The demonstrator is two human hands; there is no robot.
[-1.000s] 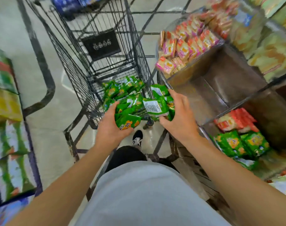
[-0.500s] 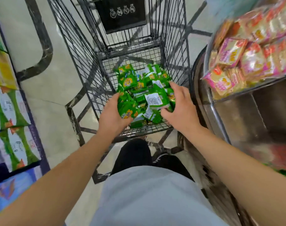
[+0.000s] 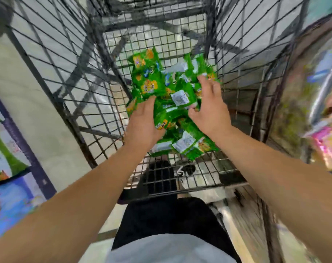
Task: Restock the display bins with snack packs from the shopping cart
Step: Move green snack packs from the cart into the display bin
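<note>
both arms reach forward and down into the wire shopping cart [image 3: 70, 76], where a heap of green snack packs [image 3: 157, 86] lies on the mesh floor toward the cart's near right part. the left hand [image 3: 142, 122] sits at the near left edge of the heap, palm turned inward, its fingers laid against the packs and a thumb pressed on one pack with yellow print; whether the fingers curl under the packs is hidden, so how firmly it holds them cannot be told. the right hand [image 3: 208, 105] rests on the right side of the heap with its fingers spread and fairly straight over the top packs, thumb pointing left toward a pack showing its white label. the two hands flank the middle of the heap, close but apart. on the far right, blurred, a display bin [image 3: 322, 88] with a metal rim holds pink and yellow packs. on the left stand boxed goods [image 3: 8, 149] in green, white and blue.
</note>
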